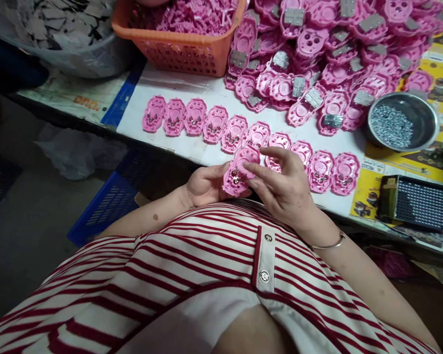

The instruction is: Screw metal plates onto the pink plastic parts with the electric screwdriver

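My left hand [203, 187] grips a pink plastic casing [239, 172] by its left side, just off the table's front edge. Small shiny metal parts sit in the lower half of this casing. My right hand [290, 189] is closed at its right side, with fingertips on its face and upper edge; whether a tiny part is between them I cannot make out. Behind both hands a row of similar pink casings [195, 117] lies along the white table surface [133, 120], with metal bits in their lower halves. My right hand partly hides the middle of that row.
A large heap of pink casings [312, 42], many with grey metal plates, covers the back. An orange basket [192, 54] holds small pink pieces. At right are a metal bowl of screws [393, 125] and a black-sided tray [421, 201]. A grey basin [84, 56] stands back left.
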A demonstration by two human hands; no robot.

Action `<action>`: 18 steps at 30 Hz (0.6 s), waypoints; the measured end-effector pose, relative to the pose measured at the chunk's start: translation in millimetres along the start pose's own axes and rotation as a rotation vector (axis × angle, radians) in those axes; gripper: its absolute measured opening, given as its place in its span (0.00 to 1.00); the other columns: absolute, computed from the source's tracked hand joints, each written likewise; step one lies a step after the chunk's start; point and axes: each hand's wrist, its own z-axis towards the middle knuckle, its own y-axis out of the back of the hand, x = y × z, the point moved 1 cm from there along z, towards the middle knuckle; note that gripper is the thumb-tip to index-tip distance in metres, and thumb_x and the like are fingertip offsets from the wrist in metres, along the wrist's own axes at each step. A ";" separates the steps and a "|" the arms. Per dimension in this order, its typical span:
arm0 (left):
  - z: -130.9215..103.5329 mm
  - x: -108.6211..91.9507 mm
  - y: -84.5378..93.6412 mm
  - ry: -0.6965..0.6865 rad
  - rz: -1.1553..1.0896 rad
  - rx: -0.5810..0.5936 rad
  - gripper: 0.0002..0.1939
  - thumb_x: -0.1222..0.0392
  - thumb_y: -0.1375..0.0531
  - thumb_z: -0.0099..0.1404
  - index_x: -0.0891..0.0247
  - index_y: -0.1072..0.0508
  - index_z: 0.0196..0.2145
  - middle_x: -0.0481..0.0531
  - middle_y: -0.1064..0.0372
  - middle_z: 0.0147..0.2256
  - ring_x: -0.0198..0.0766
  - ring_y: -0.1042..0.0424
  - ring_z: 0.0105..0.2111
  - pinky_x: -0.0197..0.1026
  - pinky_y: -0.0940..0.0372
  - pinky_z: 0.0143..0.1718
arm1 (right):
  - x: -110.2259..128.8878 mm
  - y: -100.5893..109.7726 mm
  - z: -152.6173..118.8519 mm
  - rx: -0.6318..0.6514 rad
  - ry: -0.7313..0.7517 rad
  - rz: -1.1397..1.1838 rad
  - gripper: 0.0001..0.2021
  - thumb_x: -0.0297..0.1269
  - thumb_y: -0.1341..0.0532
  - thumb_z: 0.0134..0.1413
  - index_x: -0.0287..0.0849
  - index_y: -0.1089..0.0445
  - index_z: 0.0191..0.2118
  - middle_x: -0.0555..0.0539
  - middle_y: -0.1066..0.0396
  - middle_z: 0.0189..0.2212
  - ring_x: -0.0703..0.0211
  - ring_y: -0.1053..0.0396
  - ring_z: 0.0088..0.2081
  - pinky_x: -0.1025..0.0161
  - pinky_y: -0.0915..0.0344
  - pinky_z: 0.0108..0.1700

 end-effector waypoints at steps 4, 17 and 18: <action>-0.2 -2.2 3.3 0.055 0.071 0.059 0.16 0.57 0.42 0.67 0.70 0.24 0.47 0.62 0.21 0.43 0.50 0.19 0.39 0.48 0.25 0.43 | -5.4 1.1 -1.2 -0.137 -0.207 0.174 0.15 0.39 0.41 0.61 0.47 0.29 0.53 0.40 0.31 0.49 0.55 0.30 0.52 0.52 0.29 0.51; -1.0 -2.1 -2.6 0.110 0.115 0.124 0.18 0.58 0.42 0.66 0.71 0.23 0.48 0.65 0.21 0.43 0.51 0.19 0.39 0.47 0.24 0.42 | -2.6 -5.6 5.6 -0.066 -1.014 1.089 0.21 0.52 0.34 0.52 0.43 0.27 0.46 0.53 0.29 0.27 0.70 0.31 0.27 0.72 0.32 0.29; -0.8 -2.1 -3.9 0.118 0.115 0.111 0.18 0.58 0.43 0.67 0.71 0.24 0.49 0.65 0.21 0.43 0.51 0.19 0.39 0.46 0.25 0.42 | -2.2 -5.4 5.8 -0.069 -1.010 1.082 0.21 0.51 0.33 0.51 0.43 0.27 0.46 0.53 0.30 0.26 0.70 0.31 0.26 0.72 0.32 0.28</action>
